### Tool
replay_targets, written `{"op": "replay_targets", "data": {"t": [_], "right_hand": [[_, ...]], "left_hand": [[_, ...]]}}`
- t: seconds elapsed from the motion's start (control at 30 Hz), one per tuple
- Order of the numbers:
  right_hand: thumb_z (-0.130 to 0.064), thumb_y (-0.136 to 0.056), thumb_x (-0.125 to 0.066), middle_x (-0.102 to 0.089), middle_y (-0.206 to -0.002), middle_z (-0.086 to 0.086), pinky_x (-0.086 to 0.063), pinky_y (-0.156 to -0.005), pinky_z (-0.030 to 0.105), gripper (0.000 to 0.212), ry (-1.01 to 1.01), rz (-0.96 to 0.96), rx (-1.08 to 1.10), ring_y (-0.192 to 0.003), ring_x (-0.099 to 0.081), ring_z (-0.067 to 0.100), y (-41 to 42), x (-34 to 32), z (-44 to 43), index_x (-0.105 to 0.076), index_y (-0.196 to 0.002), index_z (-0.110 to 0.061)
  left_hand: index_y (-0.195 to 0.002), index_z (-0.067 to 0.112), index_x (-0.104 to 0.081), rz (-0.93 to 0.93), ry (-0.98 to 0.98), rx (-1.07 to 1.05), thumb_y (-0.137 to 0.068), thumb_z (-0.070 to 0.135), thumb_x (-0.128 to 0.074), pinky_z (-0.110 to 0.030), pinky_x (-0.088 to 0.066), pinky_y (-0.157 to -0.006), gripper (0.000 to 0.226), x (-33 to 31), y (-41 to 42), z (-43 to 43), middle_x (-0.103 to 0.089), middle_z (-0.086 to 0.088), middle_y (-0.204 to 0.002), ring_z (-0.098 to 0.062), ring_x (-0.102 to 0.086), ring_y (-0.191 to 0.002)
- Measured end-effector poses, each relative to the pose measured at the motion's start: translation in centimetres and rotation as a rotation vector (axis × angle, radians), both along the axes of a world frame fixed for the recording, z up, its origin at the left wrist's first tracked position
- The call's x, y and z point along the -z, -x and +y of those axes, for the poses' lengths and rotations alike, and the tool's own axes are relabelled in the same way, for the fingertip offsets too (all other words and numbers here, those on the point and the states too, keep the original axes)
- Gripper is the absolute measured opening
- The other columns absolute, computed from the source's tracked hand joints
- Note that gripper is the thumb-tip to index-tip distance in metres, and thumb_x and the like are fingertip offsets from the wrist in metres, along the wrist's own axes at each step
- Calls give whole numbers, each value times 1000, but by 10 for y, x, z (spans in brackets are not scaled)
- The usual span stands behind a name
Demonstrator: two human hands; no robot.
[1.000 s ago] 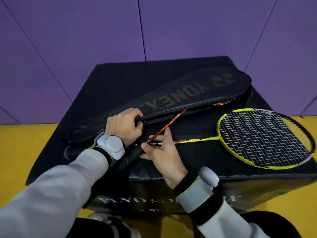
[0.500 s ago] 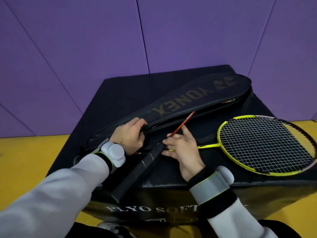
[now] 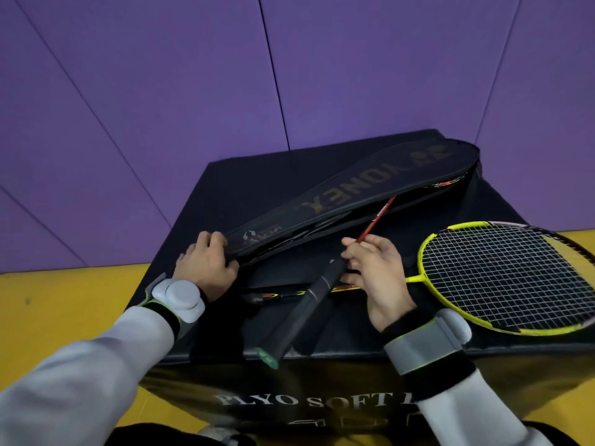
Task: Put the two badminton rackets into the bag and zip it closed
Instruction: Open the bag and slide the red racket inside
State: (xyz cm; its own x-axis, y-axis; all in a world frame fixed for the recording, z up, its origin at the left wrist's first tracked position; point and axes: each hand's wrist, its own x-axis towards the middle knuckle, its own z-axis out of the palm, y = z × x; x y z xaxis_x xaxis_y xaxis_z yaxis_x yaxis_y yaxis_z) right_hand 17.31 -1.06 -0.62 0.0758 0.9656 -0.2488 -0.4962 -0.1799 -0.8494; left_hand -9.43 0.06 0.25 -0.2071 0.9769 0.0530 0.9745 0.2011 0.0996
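Note:
A black Yonex racket bag (image 3: 370,185) lies diagonally on a black plyo box (image 3: 225,181), its near edge unzipped. My left hand (image 3: 206,265) grips the bag's narrow end and holds the opening up. A red-shafted racket (image 3: 375,218) has its head inside the bag; its black handle (image 3: 302,313) sticks out over the box's front edge. My right hand (image 3: 373,265) pinches that red shaft just above the handle. A yellow racket (image 3: 502,278) lies flat on the box to the right, its shaft running under my right hand.
The box's front face (image 3: 306,400) carries white lettering. Yellow floor (image 3: 64,304) surrounds the box and purple padded wall panels (image 3: 225,75) stand behind it. The yellow racket's head overhangs the box's right side.
The red racket has slid further into the bag, its handle now angled down toward the front edge. My right hand moved up along the shaft; the camera came closer.

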Motion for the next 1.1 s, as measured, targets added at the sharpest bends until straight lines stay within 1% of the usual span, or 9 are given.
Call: {"op": "replay_targets", "data": {"t": [0.07, 0.2, 0.4, 0.57, 0.7, 0.77, 0.83, 0.93, 1.1], "right_hand": [[4, -87, -59, -67, -95, 3, -57, -62, 39, 36, -10, -11, 45, -64, -60, 12, -3, 1, 4, -52, -121, -5], [-7, -92, -59, -67, -88, -1, -57, -81, 49, 37, -45, -84, 136, -85, -63, 23, -10, 4, 13, -51, -129, -7], [2, -93, -54, -66, -104, 2, -58, -52, 30, 41, -18, 14, 122, -88, -64, 28, -14, 3, 16, -47, -133, -4], [5, -87, -61, -65, -96, 9, -57, -58, 32, 55, -30, 77, 111, -80, -67, 23, -15, 7, 20, -47, -139, -8], [13, -81, -64, -58, -87, 8, -56, -68, 31, 77, -81, 100, 112, -77, -64, 15, -10, 10, 18, -31, -147, -11], [12, -81, -66, -61, -91, 6, -54, -73, 29, 62, -88, 99, 130, -82, -65, 14, -6, 10, 16, -40, -135, -5], [9, -82, -69, -63, -96, 5, -54, -69, 23, 39, -82, 69, 152, -78, -67, 8, -1, 11, 15, -51, -113, -7], [-4, -81, -78, -57, -108, 7, -52, -63, 16, 39, -81, -30, 256, -67, -64, -1, 8, 20, 15, -51, -109, -7], [-15, -82, -78, -58, -83, 1, -49, -68, 24, 25, -146, -127, 255, -67, -59, 5, 11, 25, 12, -58, -97, -10]], "left_hand": [[-122, 21, -45, -37, -19, -3, -90, 39, -57, -40, -42, -79, 38, -3, -4, -1, -43, -1, -125, -34, -56, -103], [-112, 27, -48, -60, -102, 48, -90, 43, -57, -36, -43, -74, 29, -5, -12, -5, -48, 6, -114, -31, -60, -90], [-100, 28, -55, -83, -286, 161, -88, 37, -63, -28, -37, -66, 17, 10, -22, -18, -50, 15, -94, -13, -52, -75], [-88, 26, -59, -124, -439, 129, -85, 33, -68, -27, -39, -60, 11, 27, -20, -22, -54, 12, -83, -16, -57, -68], [-90, 25, -61, -125, -473, 136, -88, 30, -66, -28, -36, -62, 8, 32, -17, -25, -57, 12, -86, -17, -59, -70], [-92, 25, -60, -152, -462, 131, -90, 31, -63, -27, -35, -63, 7, 30, -17, -25, -57, 12, -87, -16, -59, -71], [-93, 26, -60, -191, -449, 113, -91, 31, -61, -28, -34, -66, 5, 29, -17, -25, -56, 13, -87, -16, -59, -72], [-96, 26, -60, -238, -431, 91, -93, 30, -60, -29, -32, -70, 6, 29, -18, -25, -57, 13, -89, -15, -59, -78], [-97, 25, -58, -296, -432, 70, -93, 30, -58, -29, -33, -72, 7, 29, -15, -22, -57, 15, -90, -15, -59, -81]]}}
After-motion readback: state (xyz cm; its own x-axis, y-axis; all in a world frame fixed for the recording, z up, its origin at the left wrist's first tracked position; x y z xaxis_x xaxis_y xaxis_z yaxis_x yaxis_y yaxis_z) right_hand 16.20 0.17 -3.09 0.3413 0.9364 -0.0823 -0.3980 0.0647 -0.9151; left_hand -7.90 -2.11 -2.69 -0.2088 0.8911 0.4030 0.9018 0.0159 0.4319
